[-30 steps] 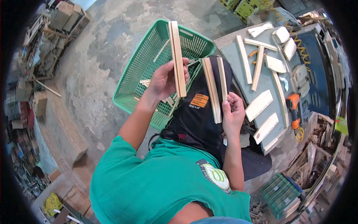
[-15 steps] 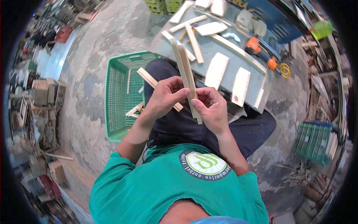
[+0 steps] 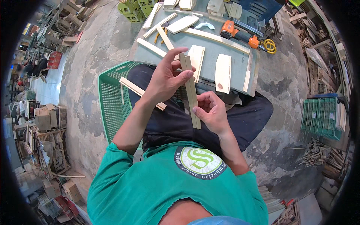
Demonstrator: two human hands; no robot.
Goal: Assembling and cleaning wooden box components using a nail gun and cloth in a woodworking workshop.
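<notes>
A narrow pair of wooden strips (image 3: 192, 98), laid side by side, stands upright between my two hands above my lap. My left hand (image 3: 170, 75) grips the strips near their upper end, thumb across the front. Lower down, my right hand (image 3: 210, 112) pinches the right edge between thumb and curled fingers. Across my left thigh lies another wooden strip (image 3: 138, 91), its far end over the rim of the green basket (image 3: 102, 88). Just past my hands, pale wooden panels with tapered ends (image 3: 223, 71) lie on the work table (image 3: 208, 67).
More strips, including a long wooden strip (image 3: 217, 40), lie on the table. An orange nail gun (image 3: 240, 34) with a coiled yellow hose (image 3: 269, 46) sits at its far right. Pliers (image 3: 161, 33) lie among the strips. Green crates (image 3: 320, 117) stand on the right.
My left hand has slid up towards the top of the strips, whose upper ends are now even. My view has shifted, so the table appears further left.
</notes>
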